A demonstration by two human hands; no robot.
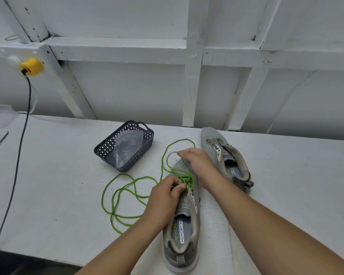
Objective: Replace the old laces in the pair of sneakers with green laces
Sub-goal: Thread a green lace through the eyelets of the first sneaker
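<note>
We have the near sneaker (184,215) partly laced in green; both hands, left (165,197) and right (199,165), pinch the green lace (119,197). The far sneaker (224,155) carries no lace yet, so we judge under half done.

My left hand (165,192) covers the left eyelets of the near sneaker (184,225), so I cannot tell how the green lace (125,197) runs beneath my fingers. My right hand (197,162) hides the toe end of the lacing, and the lace tip it pinches is too small to make out. Both forearms leave the bottom edge. The far sneaker (225,157) shows its insole print only in part; my right wrist blocks some of its near side. The clear bag (127,149) in the basket (101,150) is blurred, its contents unreadable. The black cable (18,155) drops past the table's front edge.
</note>
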